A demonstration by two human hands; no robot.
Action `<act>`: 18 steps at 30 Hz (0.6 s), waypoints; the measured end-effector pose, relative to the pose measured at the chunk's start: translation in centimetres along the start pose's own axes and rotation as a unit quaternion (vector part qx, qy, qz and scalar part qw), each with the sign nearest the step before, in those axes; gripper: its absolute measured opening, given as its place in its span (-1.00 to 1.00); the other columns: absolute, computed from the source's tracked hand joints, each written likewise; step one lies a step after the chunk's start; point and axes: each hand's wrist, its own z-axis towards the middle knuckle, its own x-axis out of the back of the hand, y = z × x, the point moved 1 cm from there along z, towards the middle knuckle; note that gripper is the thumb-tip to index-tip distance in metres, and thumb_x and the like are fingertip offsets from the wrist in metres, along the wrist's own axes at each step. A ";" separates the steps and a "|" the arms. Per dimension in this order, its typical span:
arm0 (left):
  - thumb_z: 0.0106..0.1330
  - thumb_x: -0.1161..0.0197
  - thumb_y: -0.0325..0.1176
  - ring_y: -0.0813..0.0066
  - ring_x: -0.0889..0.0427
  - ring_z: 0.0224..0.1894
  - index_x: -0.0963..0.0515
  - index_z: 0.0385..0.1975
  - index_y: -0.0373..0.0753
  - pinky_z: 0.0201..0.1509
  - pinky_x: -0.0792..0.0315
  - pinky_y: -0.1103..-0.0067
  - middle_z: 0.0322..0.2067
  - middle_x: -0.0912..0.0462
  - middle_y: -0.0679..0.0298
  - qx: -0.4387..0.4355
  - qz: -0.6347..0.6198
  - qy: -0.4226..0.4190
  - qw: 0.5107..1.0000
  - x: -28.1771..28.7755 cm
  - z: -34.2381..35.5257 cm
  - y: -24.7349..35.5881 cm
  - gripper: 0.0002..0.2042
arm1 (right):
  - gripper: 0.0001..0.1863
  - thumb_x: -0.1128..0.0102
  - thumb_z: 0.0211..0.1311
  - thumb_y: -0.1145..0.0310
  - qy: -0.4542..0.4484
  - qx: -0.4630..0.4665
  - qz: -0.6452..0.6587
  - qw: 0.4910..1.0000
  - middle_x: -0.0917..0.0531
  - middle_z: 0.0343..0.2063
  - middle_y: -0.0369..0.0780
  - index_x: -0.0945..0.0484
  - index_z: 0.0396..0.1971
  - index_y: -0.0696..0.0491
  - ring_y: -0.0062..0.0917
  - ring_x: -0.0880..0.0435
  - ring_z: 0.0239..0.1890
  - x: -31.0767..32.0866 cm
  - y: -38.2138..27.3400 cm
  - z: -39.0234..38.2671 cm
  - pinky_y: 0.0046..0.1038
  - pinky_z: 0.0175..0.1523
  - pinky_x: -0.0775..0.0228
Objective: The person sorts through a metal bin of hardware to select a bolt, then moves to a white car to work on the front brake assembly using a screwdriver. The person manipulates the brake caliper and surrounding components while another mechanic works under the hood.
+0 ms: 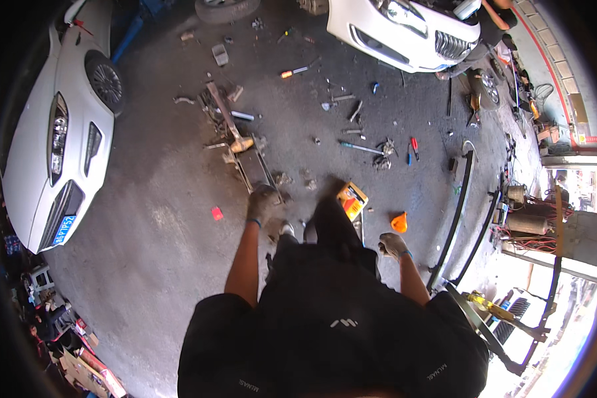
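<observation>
My left hand, in a grey work glove, grips the near end of a long metal frame lying on the floor. A bar with a wooden block rests on that frame. My right hand, gloved too, hangs right of my legs with curled fingers; whether anything is in them I cannot make out. Near it lie an orange plastic item and a yellow box. A small red piece is left of my left hand.
A white car stands left, another white car front ahead, with a person beside it. Scattered tools cover the floor ahead. Long dark strips and a yellow-handled metal frame are at right.
</observation>
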 end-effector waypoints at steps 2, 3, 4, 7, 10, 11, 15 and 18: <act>0.32 -0.38 -0.36 0.54 -0.58 -0.49 -0.64 -0.40 -0.26 -0.37 -0.53 0.50 -0.42 -0.67 0.30 0.184 -0.064 0.003 0.981 2.0 1.4 -5.4 -0.87 | -0.85 -0.18 0.42 0.30 -0.031 0.010 -0.082 0.996 -0.62 -0.52 -0.29 -0.59 -0.36 0.02 -0.49 -0.62 -0.50 0.8 2.3 2.7 -0.35 -0.41 -0.51; 0.35 -0.37 -0.32 0.52 -0.54 -0.54 -0.61 -0.42 -0.23 -0.44 -0.48 0.47 -0.47 -0.63 0.33 0.210 -0.051 0.049 0.975 2.8 1.2 -8.1 -0.84 | -0.83 -0.20 0.42 0.28 -0.047 0.018 -0.085 0.995 -0.61 -0.55 -0.28 -0.58 -0.38 0.01 -0.45 -0.62 -0.52 1.3 3.7 4.1 -0.31 -0.44 -0.50; 0.38 -0.33 -0.28 0.49 -0.57 -0.52 -0.59 -0.44 -0.17 -0.44 -0.51 0.44 -0.51 -0.59 0.34 0.306 0.078 0.017 0.949 4.7 0.0 -10.7 -0.83 | -0.80 -0.22 0.42 0.25 -0.014 -0.098 -0.009 0.995 -0.61 -0.56 -0.25 -0.56 -0.38 0.03 -0.42 -0.59 -0.57 1.4 5.0 6.0 -0.30 -0.48 -0.44; 0.41 -0.27 -0.27 0.44 -0.61 -0.49 -0.51 -0.45 -0.10 -0.48 -0.52 0.44 -0.47 -0.56 0.27 0.477 -0.188 0.198 0.836 8.0 -6.0 -15.4 -0.82 | -0.79 -0.23 0.40 0.24 -0.048 -0.123 0.005 0.991 -0.63 -0.55 -0.20 -0.59 -0.38 0.04 -0.33 -0.65 -0.56 1.8 6.7 11.8 -0.20 -0.42 -0.54; 0.40 -0.30 -0.27 0.49 -0.55 -0.55 -0.53 -0.50 -0.05 -0.47 -0.55 0.48 -0.57 -0.53 0.39 0.507 -0.204 0.304 0.780 10.3 -9.9 -13.7 -0.80 | -0.79 -0.26 0.39 0.21 -0.021 -0.246 0.177 0.953 -0.67 -0.52 -0.21 -0.67 -0.28 0.05 -0.38 -0.66 -0.51 -0.3 3.3 18.9 -0.22 -0.33 -0.59; 0.42 -0.27 -0.29 0.47 -0.53 -0.58 -0.52 -0.49 -0.03 -0.50 -0.52 0.47 -0.58 -0.53 0.39 0.525 -0.234 0.393 0.718 10.3 -10.1 -12.2 -0.81 | -0.76 -0.23 0.42 0.18 0.007 -0.233 0.105 0.967 -0.68 -0.49 -0.24 -0.67 -0.25 0.06 -0.38 -0.65 -0.51 -1.3 0.2 21.6 -0.23 -0.31 -0.60; 0.50 -0.19 -0.36 0.29 -0.68 -0.42 -0.56 -0.26 -0.10 -0.42 -0.59 0.37 -0.42 -0.66 0.27 0.525 -0.343 0.349 0.696 8.2 -5.2 -5.8 -0.94 | -0.72 -0.01 0.54 0.14 -0.178 -0.061 -0.025 0.982 -0.60 -0.53 -0.27 -0.56 -0.27 0.02 -0.49 -0.58 -0.55 2.5 -20.4 30.5 -0.31 -0.50 -0.41; 0.56 -0.17 -0.32 0.27 -0.70 -0.37 -0.56 -0.14 -0.14 -0.36 -0.56 0.36 -0.38 -0.67 0.27 0.436 -0.343 0.458 0.695 6.9 3.7 -2.6 -0.92 | -0.79 -0.09 0.47 0.29 -0.069 0.012 0.168 0.983 -0.56 -0.57 -0.29 -0.55 -0.43 -0.02 -0.54 -0.56 -0.58 5.2 -41.7 35.4 -0.39 -0.54 -0.39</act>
